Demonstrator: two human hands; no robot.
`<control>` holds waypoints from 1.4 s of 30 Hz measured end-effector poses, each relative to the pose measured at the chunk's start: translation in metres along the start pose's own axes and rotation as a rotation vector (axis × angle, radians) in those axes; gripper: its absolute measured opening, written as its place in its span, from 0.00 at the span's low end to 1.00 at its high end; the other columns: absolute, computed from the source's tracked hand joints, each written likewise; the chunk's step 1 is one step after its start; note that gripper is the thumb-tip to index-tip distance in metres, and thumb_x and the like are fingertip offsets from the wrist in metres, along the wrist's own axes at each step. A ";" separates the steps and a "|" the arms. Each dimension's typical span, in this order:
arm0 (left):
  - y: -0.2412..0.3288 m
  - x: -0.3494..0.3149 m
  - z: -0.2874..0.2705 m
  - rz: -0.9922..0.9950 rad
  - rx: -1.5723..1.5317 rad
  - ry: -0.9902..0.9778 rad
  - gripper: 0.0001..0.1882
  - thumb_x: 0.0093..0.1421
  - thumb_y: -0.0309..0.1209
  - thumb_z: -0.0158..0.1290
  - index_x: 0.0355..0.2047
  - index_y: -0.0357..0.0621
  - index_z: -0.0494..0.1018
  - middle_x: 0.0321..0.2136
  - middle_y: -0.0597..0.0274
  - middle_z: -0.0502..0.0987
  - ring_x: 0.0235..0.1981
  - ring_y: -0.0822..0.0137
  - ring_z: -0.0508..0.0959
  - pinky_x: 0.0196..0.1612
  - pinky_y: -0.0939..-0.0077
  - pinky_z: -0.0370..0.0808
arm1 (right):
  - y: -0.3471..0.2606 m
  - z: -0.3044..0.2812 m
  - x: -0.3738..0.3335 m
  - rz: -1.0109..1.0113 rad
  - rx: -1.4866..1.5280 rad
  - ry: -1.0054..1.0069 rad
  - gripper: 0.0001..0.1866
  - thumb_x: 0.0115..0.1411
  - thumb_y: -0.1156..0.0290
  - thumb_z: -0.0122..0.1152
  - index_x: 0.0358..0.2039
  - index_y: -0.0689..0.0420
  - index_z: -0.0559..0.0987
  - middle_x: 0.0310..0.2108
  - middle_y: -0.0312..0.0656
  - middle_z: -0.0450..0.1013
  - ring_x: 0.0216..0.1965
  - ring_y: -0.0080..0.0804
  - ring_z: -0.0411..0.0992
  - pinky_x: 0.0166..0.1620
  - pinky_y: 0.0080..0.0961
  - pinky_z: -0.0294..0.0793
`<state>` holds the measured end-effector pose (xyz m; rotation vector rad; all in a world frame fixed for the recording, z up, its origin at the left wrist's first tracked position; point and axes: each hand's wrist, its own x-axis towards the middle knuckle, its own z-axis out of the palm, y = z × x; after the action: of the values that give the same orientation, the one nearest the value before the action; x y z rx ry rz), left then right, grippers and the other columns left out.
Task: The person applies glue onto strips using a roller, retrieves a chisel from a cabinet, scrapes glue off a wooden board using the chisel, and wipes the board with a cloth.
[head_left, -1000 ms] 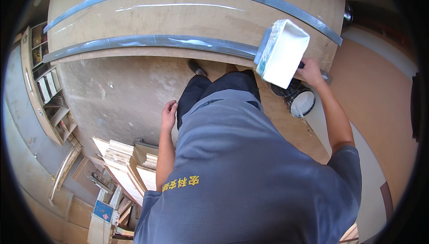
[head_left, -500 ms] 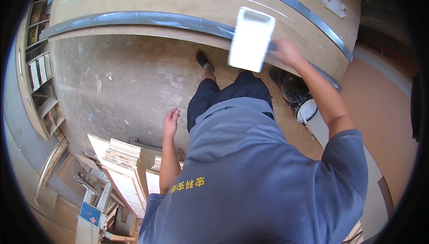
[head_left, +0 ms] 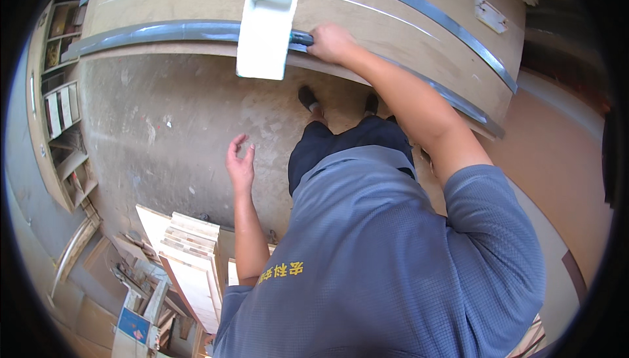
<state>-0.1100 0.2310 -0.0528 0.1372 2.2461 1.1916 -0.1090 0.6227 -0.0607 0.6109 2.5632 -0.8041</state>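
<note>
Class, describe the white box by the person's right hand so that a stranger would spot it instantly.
Start at the long wooden surface across the picture's top, crossed by two blue-grey strips. Where the lower strip passes behind something, left of the right hand gripping a dark handle, is the white box. Its bright white, rimmed rectangle sets it apart from those narrow strips.

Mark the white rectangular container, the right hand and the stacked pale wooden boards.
White rectangular container (head_left: 265, 37): head view, bare inner face.
Right hand (head_left: 333, 43): head view, back of the hand.
Stacked pale wooden boards (head_left: 190, 273): head view, broad face of one board.
</note>
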 end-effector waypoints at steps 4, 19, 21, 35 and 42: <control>0.054 0.043 0.016 0.342 0.159 -0.025 0.18 0.52 0.24 0.59 0.44 0.40 0.74 0.44 0.57 0.76 0.49 0.61 0.73 0.55 0.67 0.66 | 0.051 -0.020 -0.073 0.068 -0.069 0.029 0.14 0.49 0.60 0.59 0.32 0.55 0.81 0.29 0.54 0.76 0.34 0.52 0.75 0.40 0.44 0.74; 0.202 0.038 0.296 0.895 0.781 -0.439 0.37 0.43 0.27 0.65 0.55 0.46 0.65 0.54 0.56 0.66 0.58 0.52 0.62 0.61 0.59 0.60 | 0.339 -0.025 -0.340 0.447 -0.044 -0.083 0.15 0.47 0.60 0.60 0.33 0.55 0.81 0.31 0.52 0.76 0.37 0.51 0.74 0.42 0.43 0.74; 0.204 0.032 0.334 0.898 0.924 -0.452 0.38 0.42 0.28 0.66 0.55 0.46 0.65 0.55 0.57 0.65 0.60 0.52 0.61 0.61 0.58 0.59 | 0.377 -0.022 -0.369 0.434 -0.018 -0.087 0.15 0.47 0.59 0.60 0.30 0.55 0.81 0.29 0.52 0.76 0.36 0.52 0.74 0.41 0.44 0.73; 0.197 0.033 0.375 0.942 1.129 -0.494 0.43 0.37 0.27 0.66 0.57 0.49 0.63 0.52 0.57 0.67 0.57 0.53 0.64 0.59 0.57 0.60 | 0.507 -0.073 -0.547 0.656 0.011 -0.034 0.14 0.45 0.64 0.61 0.32 0.58 0.81 0.30 0.55 0.76 0.34 0.53 0.74 0.40 0.43 0.74; 0.193 0.040 0.378 1.017 1.166 -0.506 0.39 0.38 0.26 0.66 0.54 0.48 0.66 0.50 0.59 0.68 0.57 0.52 0.63 0.60 0.56 0.59 | 0.482 -0.068 -0.479 0.353 -0.039 -0.028 0.14 0.44 0.63 0.61 0.28 0.59 0.81 0.25 0.54 0.75 0.32 0.53 0.74 0.38 0.44 0.73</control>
<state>0.0271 0.6333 -0.0810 1.9181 2.0620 -0.0300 0.5188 0.8840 0.0070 0.9947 2.3429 -0.6339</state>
